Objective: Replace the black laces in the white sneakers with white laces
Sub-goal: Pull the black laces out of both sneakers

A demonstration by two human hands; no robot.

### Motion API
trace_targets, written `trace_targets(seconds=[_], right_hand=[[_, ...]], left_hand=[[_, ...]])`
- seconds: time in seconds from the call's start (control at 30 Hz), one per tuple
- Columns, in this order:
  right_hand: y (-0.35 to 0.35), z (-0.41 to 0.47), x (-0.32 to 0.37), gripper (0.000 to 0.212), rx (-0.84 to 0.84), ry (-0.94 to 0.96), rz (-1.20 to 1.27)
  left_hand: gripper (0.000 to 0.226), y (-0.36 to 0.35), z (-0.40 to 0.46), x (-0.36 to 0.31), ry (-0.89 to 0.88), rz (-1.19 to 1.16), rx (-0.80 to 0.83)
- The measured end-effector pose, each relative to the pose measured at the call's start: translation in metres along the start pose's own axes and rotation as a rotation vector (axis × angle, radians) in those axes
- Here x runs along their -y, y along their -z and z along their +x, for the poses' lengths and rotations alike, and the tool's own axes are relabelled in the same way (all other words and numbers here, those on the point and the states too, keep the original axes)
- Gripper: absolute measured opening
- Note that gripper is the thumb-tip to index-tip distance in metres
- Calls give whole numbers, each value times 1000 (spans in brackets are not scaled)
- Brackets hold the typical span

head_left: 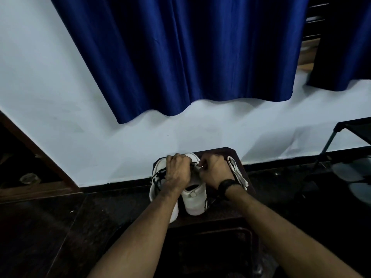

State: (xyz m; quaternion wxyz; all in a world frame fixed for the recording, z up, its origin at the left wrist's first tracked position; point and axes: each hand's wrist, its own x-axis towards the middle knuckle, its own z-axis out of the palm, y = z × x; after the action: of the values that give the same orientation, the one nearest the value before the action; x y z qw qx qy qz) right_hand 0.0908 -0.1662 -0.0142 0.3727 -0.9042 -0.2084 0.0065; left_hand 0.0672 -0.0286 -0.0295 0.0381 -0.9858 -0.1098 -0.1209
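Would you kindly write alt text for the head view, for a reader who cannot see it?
Both hands work at the black lace of two white sneakers on a dark stool: left hand and right hand curl at the right sneaker's eyelets. Folded white laces lie to the right; a blue curtain hangs behind.

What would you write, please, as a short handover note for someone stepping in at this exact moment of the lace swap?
Hands: the left hand and right hand are both curled over the lace area of the right-side sneaker, pinching the black lace between them.
Things: both white sneakers stand side by side on the dark stool; the left-side sneaker is laced in black. The white laces lie bundled on the stool, right of the sneakers.
Done: unlacing the right-side sneaker seems under way; how far is hidden by the hands.
Left: remove both black laces, then thread the white ones.
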Motion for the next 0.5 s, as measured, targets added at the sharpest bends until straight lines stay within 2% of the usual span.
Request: trace_targets(seconds=[0.1, 0.2, 0.3, 0.37, 0.5], right_hand=[[-15, 1, -1, 12, -48, -17, 121], [-30, 2, -9, 11, -64, -33, 132], [-41, -8, -16, 9, -192, -108, 176], [-46, -13, -16, 10, -268, -140, 208], [-51, -13, -13, 10, -296, -141, 209]], left_hand=[[13, -5, 1, 0, -5, 47, 12], [16, -10, 5, 0, -11, 37, 29], [19, -14, 9, 1, -30, 46, 54], [24, -12, 10, 2, -10, -17, 93], [24, -7, 11, 6, 90, -239, 169]])
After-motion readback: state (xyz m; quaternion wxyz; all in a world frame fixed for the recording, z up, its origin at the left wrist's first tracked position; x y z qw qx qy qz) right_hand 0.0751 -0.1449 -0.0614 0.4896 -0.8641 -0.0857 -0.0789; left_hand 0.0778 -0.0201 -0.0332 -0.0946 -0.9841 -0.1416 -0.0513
